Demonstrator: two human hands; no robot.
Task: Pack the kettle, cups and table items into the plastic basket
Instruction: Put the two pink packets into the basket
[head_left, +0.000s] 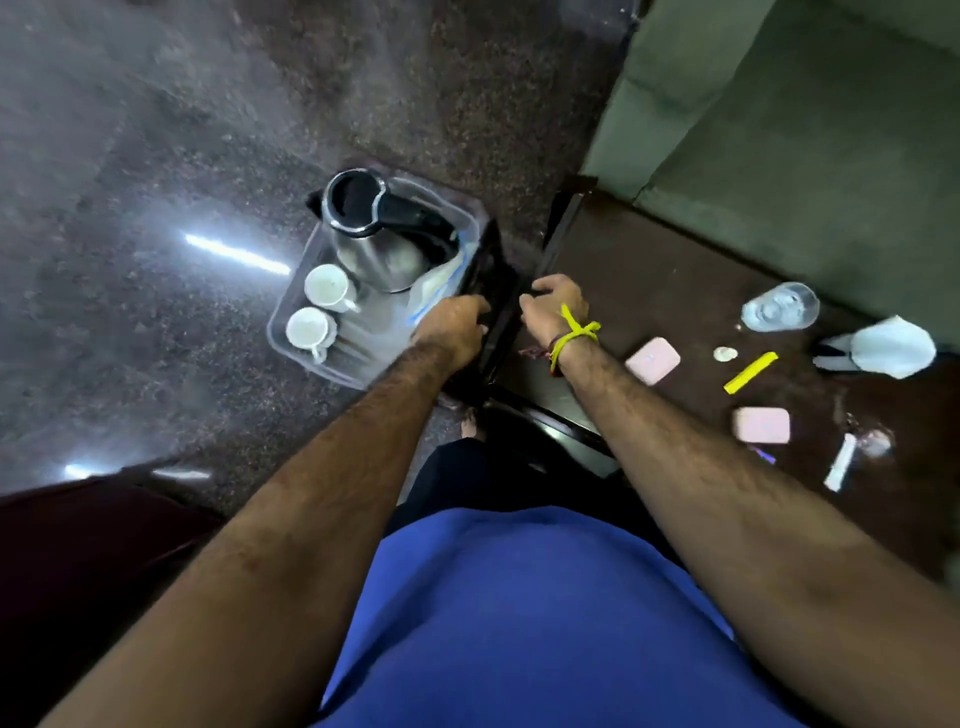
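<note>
Hands: we are gripping a flat black tray (491, 306) with both, our left hand (453, 325) curled over its near edge, our right hand (553, 306) closed on the far edge; the tray is standing on edge between basket and tabletop.
Basket: the clear plastic basket (291, 317) is sitting on the floor, just beside the tabletop's corner.
Already packed: the steel kettle (374, 234) is standing upright at the far end, and two white cups (319, 309) are sitting side by side nearer us.
Handling, as we judge it: the tray is looking stiff and light, so holding opposite edges suits it; the cups are looking fragile, the kettle top-heavy.
In the way: the kettle and cups are filling much of the basket, so we are probably having to slide the tray down along the wall.
Still waiting on the tabletop (649, 291): a clear glass tumbler (779, 307) lying on its side, two pink soap-like bars (652, 360), a yellow sachet (750, 372), a white sachet (840, 468) and a white paper-wrapped item (883, 347).
Wrist: a yellow thread (574, 332) is sitting on our right wrist.
</note>
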